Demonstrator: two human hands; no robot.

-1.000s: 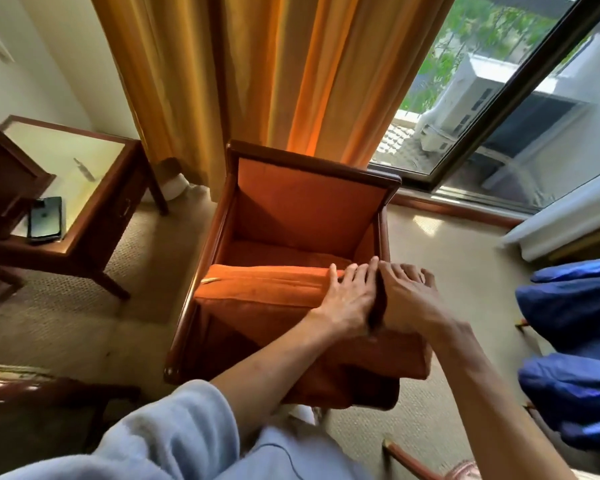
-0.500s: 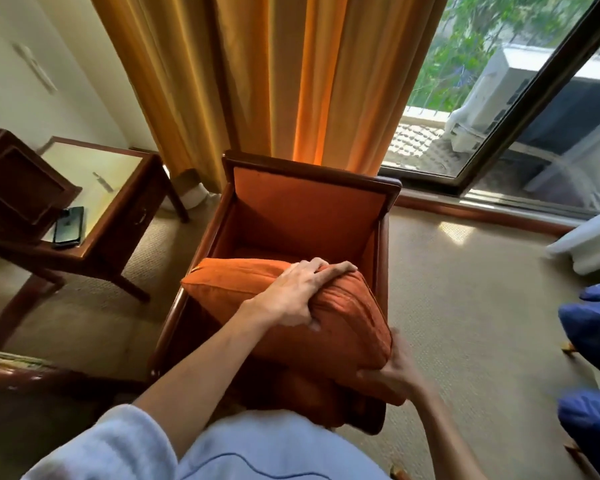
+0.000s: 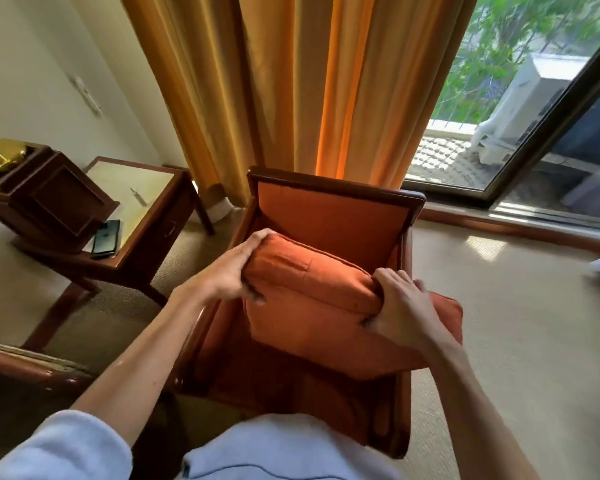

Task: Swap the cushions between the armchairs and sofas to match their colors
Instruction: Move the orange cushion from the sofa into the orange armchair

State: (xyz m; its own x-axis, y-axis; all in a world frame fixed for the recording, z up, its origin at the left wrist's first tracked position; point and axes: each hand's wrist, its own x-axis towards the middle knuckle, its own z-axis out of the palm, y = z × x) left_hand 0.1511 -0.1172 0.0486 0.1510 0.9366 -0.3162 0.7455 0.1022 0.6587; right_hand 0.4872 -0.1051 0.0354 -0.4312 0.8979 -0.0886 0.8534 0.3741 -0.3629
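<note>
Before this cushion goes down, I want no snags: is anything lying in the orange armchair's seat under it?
Nothing visible lies there. The orange cushion, held by the left hand and right hand, hangs tilted over the armchair; its right corner overhangs the right armrest. The seat directly beneath is hidden.

Cushion [image 3: 326,306] over armchair [image 3: 333,216]; side table [image 3: 146,237] left.

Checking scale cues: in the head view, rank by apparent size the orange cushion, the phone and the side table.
1. Orange cushion, though nearness to the camera inflates it.
2. Side table, about as large in the view; unsure against the cushion.
3. Phone, clearly smallest.
</note>
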